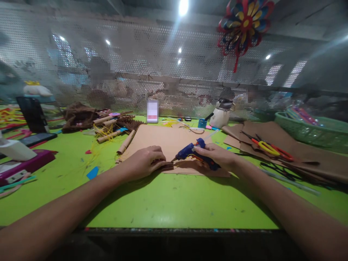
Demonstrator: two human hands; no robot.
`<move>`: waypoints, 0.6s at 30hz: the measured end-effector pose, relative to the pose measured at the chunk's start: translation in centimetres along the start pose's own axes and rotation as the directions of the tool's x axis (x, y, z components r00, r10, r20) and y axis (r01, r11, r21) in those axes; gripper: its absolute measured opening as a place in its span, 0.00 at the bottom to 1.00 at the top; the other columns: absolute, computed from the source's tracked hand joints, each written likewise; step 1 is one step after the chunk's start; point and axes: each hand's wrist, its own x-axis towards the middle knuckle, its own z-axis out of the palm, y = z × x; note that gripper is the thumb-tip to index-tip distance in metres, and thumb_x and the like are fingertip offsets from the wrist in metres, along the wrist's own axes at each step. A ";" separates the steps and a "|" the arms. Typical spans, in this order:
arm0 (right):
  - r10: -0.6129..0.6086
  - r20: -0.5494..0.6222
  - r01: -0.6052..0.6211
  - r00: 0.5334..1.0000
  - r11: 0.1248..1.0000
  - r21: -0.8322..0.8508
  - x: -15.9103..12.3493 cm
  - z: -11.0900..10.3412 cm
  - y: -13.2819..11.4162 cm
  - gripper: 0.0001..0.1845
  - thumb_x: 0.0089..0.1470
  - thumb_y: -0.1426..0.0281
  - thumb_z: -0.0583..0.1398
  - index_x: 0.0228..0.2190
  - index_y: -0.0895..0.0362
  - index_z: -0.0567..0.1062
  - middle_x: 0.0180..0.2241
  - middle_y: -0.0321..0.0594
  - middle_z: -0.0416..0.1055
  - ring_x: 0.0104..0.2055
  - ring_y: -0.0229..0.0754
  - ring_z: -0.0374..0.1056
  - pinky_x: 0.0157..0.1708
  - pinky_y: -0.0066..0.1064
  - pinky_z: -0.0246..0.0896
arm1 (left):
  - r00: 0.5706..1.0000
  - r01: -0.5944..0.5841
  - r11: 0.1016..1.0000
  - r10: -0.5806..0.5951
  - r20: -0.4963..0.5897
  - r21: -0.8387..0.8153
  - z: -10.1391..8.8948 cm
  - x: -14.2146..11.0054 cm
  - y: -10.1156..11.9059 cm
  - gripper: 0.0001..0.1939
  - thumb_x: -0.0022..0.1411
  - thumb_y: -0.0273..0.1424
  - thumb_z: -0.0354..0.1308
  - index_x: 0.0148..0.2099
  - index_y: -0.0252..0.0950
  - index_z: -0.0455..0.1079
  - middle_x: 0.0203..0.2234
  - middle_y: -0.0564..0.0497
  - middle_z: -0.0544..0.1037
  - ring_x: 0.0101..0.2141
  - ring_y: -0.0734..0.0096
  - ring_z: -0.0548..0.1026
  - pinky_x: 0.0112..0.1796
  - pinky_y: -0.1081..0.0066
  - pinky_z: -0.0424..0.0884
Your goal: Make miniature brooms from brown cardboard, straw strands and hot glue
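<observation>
My right hand (217, 156) is closed around a blue glue gun (190, 151), its nozzle pointing left at a small dark folded paper piece (166, 166). My left hand (144, 161) is closed on that folded piece, pinning it to the near edge of a brown cardboard sheet (165, 139) that lies on the green table (163, 203). Both hands almost meet at the nozzle tip.
Rolled brown paper tubes (119, 132) and a pleated fan lie at the left of the sheet. Red-and-yellow scissors (268, 148) rest on brown paper at the right, near a green basket (310, 132). A phone (152, 111), white kettle (221, 114) and mesh screen stand behind.
</observation>
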 end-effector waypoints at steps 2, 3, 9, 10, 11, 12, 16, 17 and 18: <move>0.000 0.006 0.000 1.000 1.000 -0.005 0.0 0.0 0.0 0.26 0.50 0.49 0.56 0.24 0.62 0.70 0.20 0.38 0.68 0.19 0.31 0.61 0.18 0.24 0.52 | 0.999 0.021 1.000 -0.021 0.029 0.002 -0.5 -0.1 0.4 0.17 0.62 0.42 0.49 0.40 0.36 0.72 0.33 0.48 0.71 0.34 0.68 0.69 0.35 0.71 0.63; 0.005 0.008 -0.004 1.000 1.000 -0.011 0.1 0.0 0.0 0.26 0.50 0.49 0.56 0.24 0.62 0.70 0.19 0.38 0.68 0.18 0.31 0.61 0.18 0.24 0.52 | 0.999 0.030 1.000 -0.031 0.043 0.008 -0.8 -0.2 0.6 0.17 0.60 0.44 0.52 0.41 0.36 0.71 0.33 0.48 0.71 0.34 0.67 0.69 0.35 0.71 0.63; 0.012 0.002 -0.012 1.000 1.000 0.002 0.1 0.0 0.1 0.26 0.50 0.48 0.56 0.23 0.62 0.70 0.20 0.38 0.68 0.19 0.32 0.60 0.19 0.25 0.53 | 0.996 0.012 1.000 -0.013 0.092 0.008 -1.5 -0.2 0.7 0.11 0.60 0.36 0.52 0.41 0.37 0.70 0.33 0.49 0.71 0.36 0.67 0.68 0.35 0.72 0.62; 0.010 0.006 -0.010 1.000 1.000 0.001 0.0 0.0 0.1 0.26 0.50 0.49 0.56 0.24 0.62 0.70 0.20 0.39 0.68 0.19 0.32 0.60 0.19 0.25 0.53 | 0.996 0.006 1.000 -0.007 0.094 0.009 -1.5 -0.2 0.6 0.11 0.61 0.35 0.51 0.41 0.37 0.70 0.33 0.49 0.71 0.35 0.67 0.68 0.35 0.72 0.62; 0.006 0.009 -0.006 1.000 1.000 -0.001 0.0 -0.1 0.1 0.27 0.50 0.49 0.56 0.23 0.62 0.70 0.20 0.39 0.68 0.19 0.32 0.61 0.19 0.25 0.53 | 0.995 0.002 1.000 -0.003 0.096 0.011 -1.5 -0.2 0.6 0.11 0.61 0.34 0.50 0.41 0.37 0.71 0.33 0.49 0.71 0.35 0.68 0.68 0.35 0.72 0.62; 0.003 0.011 -0.003 1.000 1.000 -0.007 0.0 -0.1 0.1 0.27 0.50 0.49 0.56 0.23 0.62 0.71 0.20 0.39 0.68 0.19 0.32 0.61 0.19 0.25 0.53 | 0.995 0.000 1.000 -0.001 0.099 0.012 -1.5 -0.2 0.6 0.11 0.61 0.33 0.50 0.41 0.36 0.71 0.33 0.49 0.71 0.35 0.68 0.68 0.35 0.72 0.61; 0.010 0.019 -0.009 1.000 1.000 -0.026 0.0 -0.2 0.1 0.27 0.51 0.49 0.55 0.23 0.62 0.70 0.19 0.38 0.67 0.19 0.32 0.61 0.19 0.24 0.53 | 0.993 -0.008 1.000 0.007 0.117 0.008 -1.5 -0.1 0.6 0.11 0.62 0.32 0.49 0.40 0.36 0.71 0.31 0.49 0.71 0.34 0.69 0.68 0.34 0.73 0.61; 0.011 0.022 -0.010 1.000 0.999 -0.032 0.1 -0.2 0.1 0.27 0.51 0.49 0.55 0.24 0.62 0.70 0.19 0.38 0.67 0.19 0.32 0.61 0.19 0.24 0.54 | 0.993 -0.011 1.000 0.011 0.119 0.003 -1.5 -0.1 0.6 0.11 0.62 0.32 0.49 0.40 0.36 0.71 0.31 0.49 0.71 0.34 0.69 0.68 0.34 0.73 0.61; 0.010 0.025 -0.008 1.000 0.999 -0.040 0.1 -0.2 0.1 0.27 0.51 0.49 0.55 0.24 0.62 0.70 0.19 0.38 0.67 0.19 0.32 0.62 0.19 0.24 0.54 | 0.993 -0.013 1.000 0.013 0.120 -0.002 -1.5 -0.1 0.6 0.11 0.62 0.32 0.49 0.40 0.36 0.72 0.31 0.49 0.71 0.34 0.69 0.68 0.34 0.73 0.61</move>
